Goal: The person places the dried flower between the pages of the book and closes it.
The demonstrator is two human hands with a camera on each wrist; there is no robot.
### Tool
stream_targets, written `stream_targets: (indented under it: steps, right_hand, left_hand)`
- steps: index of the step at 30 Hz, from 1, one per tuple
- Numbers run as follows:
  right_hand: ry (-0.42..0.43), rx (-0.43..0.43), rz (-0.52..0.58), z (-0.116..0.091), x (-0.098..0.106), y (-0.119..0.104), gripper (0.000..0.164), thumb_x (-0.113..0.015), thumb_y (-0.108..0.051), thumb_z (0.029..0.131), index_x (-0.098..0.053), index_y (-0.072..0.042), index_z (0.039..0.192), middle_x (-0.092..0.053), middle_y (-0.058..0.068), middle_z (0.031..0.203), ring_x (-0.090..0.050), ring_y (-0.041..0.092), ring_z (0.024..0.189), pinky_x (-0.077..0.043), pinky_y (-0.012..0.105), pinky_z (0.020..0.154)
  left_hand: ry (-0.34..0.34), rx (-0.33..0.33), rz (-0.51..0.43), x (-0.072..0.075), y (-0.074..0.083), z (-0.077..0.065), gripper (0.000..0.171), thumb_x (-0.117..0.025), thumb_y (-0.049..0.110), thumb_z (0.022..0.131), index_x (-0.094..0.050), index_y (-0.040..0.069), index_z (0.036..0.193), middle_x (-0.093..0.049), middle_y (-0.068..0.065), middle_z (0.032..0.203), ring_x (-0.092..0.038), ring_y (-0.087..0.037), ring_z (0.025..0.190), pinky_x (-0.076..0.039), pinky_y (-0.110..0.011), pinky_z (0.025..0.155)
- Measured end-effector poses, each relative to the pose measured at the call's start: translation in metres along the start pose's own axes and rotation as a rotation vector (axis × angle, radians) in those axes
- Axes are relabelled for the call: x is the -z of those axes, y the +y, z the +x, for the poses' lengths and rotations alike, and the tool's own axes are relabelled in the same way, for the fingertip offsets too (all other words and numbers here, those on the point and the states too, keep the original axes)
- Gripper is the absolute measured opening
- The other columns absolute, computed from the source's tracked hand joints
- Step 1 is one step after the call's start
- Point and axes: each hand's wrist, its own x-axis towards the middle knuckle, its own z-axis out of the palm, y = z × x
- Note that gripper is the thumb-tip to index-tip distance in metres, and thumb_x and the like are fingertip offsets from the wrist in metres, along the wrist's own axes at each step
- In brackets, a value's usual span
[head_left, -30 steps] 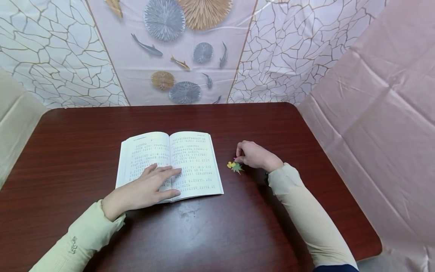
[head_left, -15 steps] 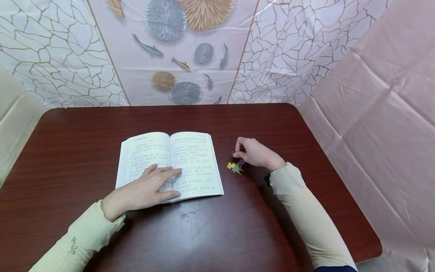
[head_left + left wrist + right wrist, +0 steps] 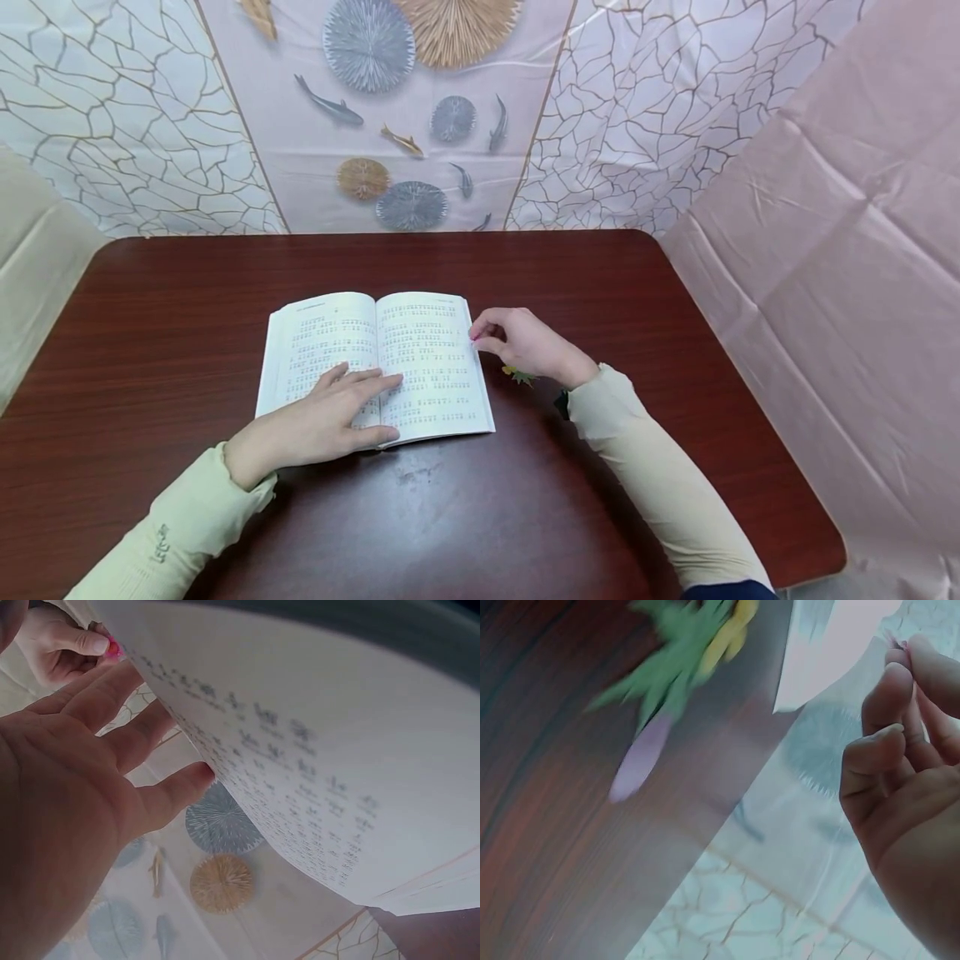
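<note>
- At the right edge of the book's right-hand page, toward its far half, is a small pink piece (image 3: 114, 649), too small to make out in detail.
- Your right hand (image 3: 534, 340) has it pinched between thumb and fingertip, so that grip is closed on the pink piece; whether the fingers touch the page you cannot tell.
- Beneath the piece and to its left, the book (image 3: 431, 396) lies open, its pages covered in small printed lines too fine to read.
- Your left hand (image 3: 318, 425) rests on the near part of the book, fingers spread and fairly straight, reaching from the left page across the fold onto the right one; that grip holds nothing.
- Just right of the book, on the near side of your right hand, lies a green leaf (image 3: 522, 377) with pointed lobes, partly covered by the hand.
- Touching the leaf on its left is a yellow flower (image 3: 509, 369).
- Against the leaf, your right wrist view shows a narrow mauve piece (image 3: 641, 761), blurred.
- All this sits on a dark reddish-brown surface (image 3: 465, 525), with a pale scuff (image 3: 416, 475) near the book's near edge.
- Pale sleeves (image 3: 180, 508) cover both your forearms.
- Along the far side hangs a patterned cloth (image 3: 420, 100) with round motifs and fish; at the right is a creased pink cloth (image 3: 855, 217).
</note>
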Motion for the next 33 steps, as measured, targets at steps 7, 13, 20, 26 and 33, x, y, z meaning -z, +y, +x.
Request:
stream_targets:
  steps: [7,13,20,26,33]
  right_hand:
    - [-0.062,0.116,0.066,0.012,-0.016,-0.017,0.02,-0.071,-0.009,0.089,-0.064,-0.009,0.108,-0.063,-0.004,0.081,-0.056,0.011,0.072,-0.047,0.025,0.066]
    - [-0.131,0.131,0.053,0.02,-0.023,-0.023,0.022,-0.074,-0.011,0.087,-0.064,-0.011,0.107,-0.062,-0.004,0.079,-0.056,0.01,0.071,-0.046,0.025,0.067]
    - [-0.133,0.101,-0.013,0.024,-0.028,-0.022,0.023,-0.074,-0.013,0.087,-0.064,-0.012,0.107,-0.061,-0.005,0.08,-0.055,0.01,0.072,-0.047,0.024,0.067]
    - [-0.127,0.096,-0.032,0.026,-0.029,-0.021,0.019,-0.073,-0.012,0.088,-0.064,-0.012,0.106,-0.063,-0.006,0.084,-0.057,0.009,0.075,-0.049,0.024,0.069]
    - [-0.116,0.1,-0.058,0.029,-0.031,-0.022,0.019,-0.074,-0.012,0.087,-0.064,-0.013,0.104,-0.061,-0.005,0.081,-0.056,0.01,0.072,-0.048,0.023,0.067]
  left_hand:
    - [0.0,0.01,-0.008,-0.001,0.001,-0.001,0.071,-0.065,0.047,0.091,-0.045,0.004,0.144,-0.049,-0.013,0.143,-0.037,-0.034,0.137,-0.01,-0.062,0.11]
    - [0.009,0.009,-0.006,-0.002,0.001,-0.002,0.072,-0.064,0.048,0.091,-0.045,0.005,0.144,-0.049,-0.012,0.144,-0.037,-0.034,0.137,-0.01,-0.06,0.112]
    - [0.004,0.012,-0.009,-0.001,0.0,-0.001,0.07,-0.064,0.047,0.091,-0.045,0.005,0.144,-0.049,-0.011,0.144,-0.037,-0.034,0.137,-0.009,-0.059,0.112]
    - [0.01,0.006,-0.003,-0.001,0.0,-0.002,0.071,-0.063,0.049,0.091,-0.045,0.005,0.144,-0.049,-0.012,0.144,-0.038,-0.034,0.137,-0.01,-0.06,0.112]
    - [0.006,0.009,-0.006,-0.001,0.0,-0.002,0.071,-0.063,0.048,0.091,-0.044,0.005,0.145,-0.047,-0.011,0.145,-0.036,-0.032,0.138,-0.008,-0.058,0.113]
